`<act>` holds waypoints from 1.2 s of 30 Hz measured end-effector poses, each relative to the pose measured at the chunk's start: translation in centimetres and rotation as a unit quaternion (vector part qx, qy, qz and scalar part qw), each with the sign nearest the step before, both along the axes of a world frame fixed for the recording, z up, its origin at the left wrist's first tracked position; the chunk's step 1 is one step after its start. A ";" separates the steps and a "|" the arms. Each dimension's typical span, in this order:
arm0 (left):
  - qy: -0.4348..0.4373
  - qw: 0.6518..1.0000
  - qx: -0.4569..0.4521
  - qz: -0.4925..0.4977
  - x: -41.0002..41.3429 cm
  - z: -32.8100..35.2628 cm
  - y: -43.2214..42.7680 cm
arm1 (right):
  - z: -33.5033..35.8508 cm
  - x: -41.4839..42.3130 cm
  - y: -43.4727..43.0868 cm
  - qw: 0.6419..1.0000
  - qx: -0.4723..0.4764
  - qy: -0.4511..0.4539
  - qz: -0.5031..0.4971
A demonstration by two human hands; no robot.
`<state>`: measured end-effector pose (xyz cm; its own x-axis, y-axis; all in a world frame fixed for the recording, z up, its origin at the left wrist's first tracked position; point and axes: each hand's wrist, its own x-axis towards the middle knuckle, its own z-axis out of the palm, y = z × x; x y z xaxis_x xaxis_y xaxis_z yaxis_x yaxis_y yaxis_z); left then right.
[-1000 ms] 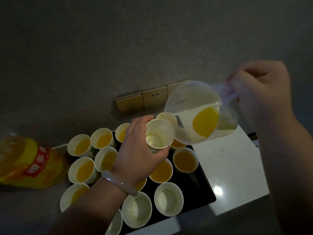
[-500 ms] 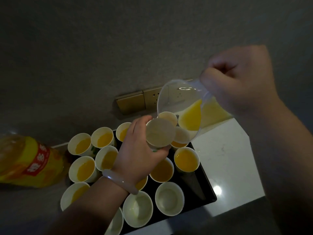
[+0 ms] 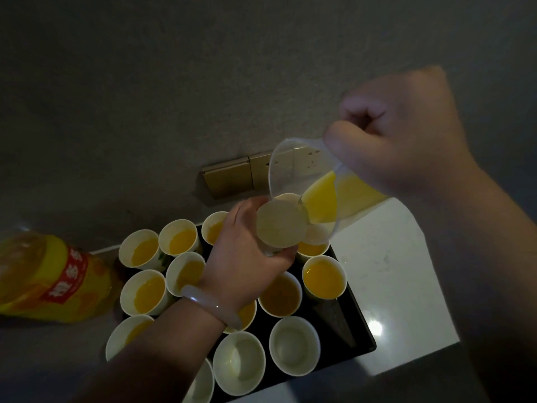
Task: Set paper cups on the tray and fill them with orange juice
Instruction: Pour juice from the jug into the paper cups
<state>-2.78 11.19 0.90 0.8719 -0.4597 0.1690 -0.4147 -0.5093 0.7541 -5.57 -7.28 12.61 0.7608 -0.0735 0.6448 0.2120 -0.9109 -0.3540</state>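
Because full white paper cups [image 3: 324, 276] sit close together on it, the flat black tray [image 3: 344, 321] could spill with one bump. Above its far end the right hand [image 3: 406, 135] is closed in a fist on the back of the clear plastic jug [image 3: 286, 170], which is tipped and looks stiff and hard. The left hand [image 3: 244, 257] curls round the lifted paper cup [image 3: 280, 222], held up at the jug's lip. Paper cups are light and soft, I think, so a gentle hold round the side is best; a hard squeeze would squash it.

A gold switch plate [image 3: 229, 180] and socket plate [image 3: 259, 165] sit on the grey wall [image 3: 174, 82] above a white countertop [image 3: 386, 271].
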 end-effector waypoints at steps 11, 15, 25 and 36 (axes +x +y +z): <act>-0.032 0.999 -0.004 -0.014 0.7 -0.5 -0.4 | 0.2 0.8 0.3 0.999 -0.044 0.000 0.024; -0.028 1.000 -0.002 -0.012 0.9 -0.8 -0.4 | 0.3 1.0 0.4 0.998 -0.058 -0.001 0.033; -0.022 1.000 -0.004 -0.003 0.9 -1.0 -0.5 | 0.6 1.1 0.6 0.996 -0.079 -0.021 0.036; -0.005 1.000 -0.010 0.003 0.5 -1.0 -0.4 | 0.6 0.7 0.8 0.994 -0.090 -0.030 0.056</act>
<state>-2.24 10.75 -0.13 0.8733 -0.4502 0.1863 -0.4183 -0.4969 0.7603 -4.86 -6.50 13.19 0.7176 0.1306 0.6841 0.3323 -0.9275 -0.1714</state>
